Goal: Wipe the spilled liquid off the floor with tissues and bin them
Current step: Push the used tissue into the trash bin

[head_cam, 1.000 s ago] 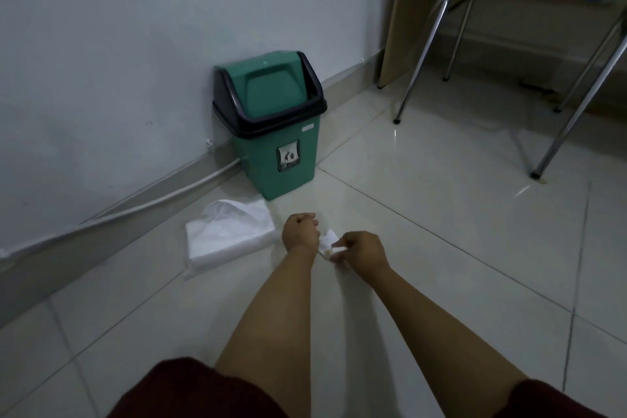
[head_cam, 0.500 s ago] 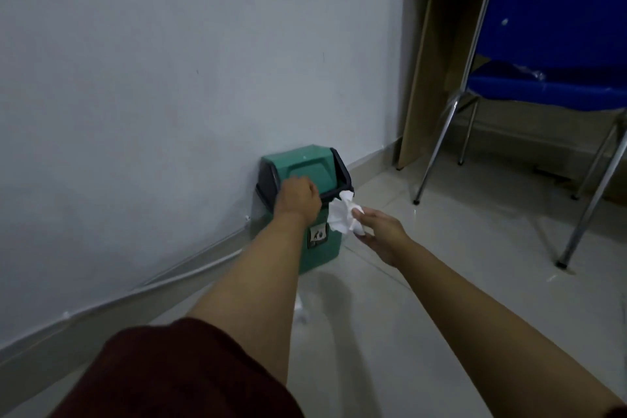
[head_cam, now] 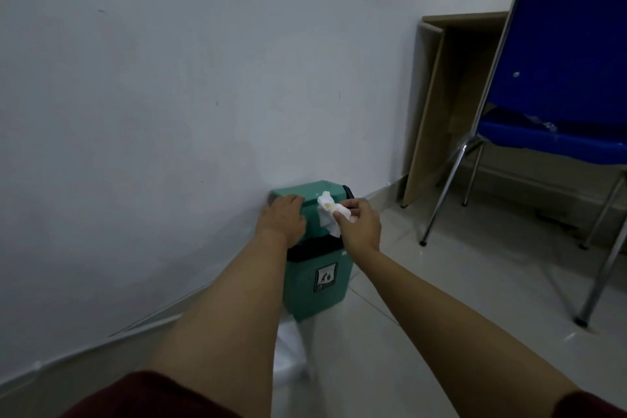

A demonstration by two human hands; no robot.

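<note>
I am looking down at a pale, shiny tiled floor (head_cam: 441, 299) that meets a plain white wall (head_cam: 169, 95). A thin line runs along the bottom of the wall. Off to my right a blue chair (head_cam: 559, 78) stands on thin metal legs, and behind it a wooden board (head_cam: 427, 112) leans up by the wall.

The green bin (head_cam: 315, 285) stands on the floor right against the wall. It has a black rim and a small picture on its front. My left hand (head_cam: 281, 217) lies flat on the green swing lid, with the fingers curled over its far edge. My right hand (head_cam: 359, 227) is just beside it, over the right part of the lid. Its thumb and fingers pinch a crumpled white tissue (head_cam: 327, 212) with a small yellowish stain on it. The tissue hangs over the lid and I think it touches it, but I cannot be sure.

My arms cover much of the bin's top. Between my arms, low on the floor, something white (head_cam: 288, 356) shows, too blurry to name.
</note>
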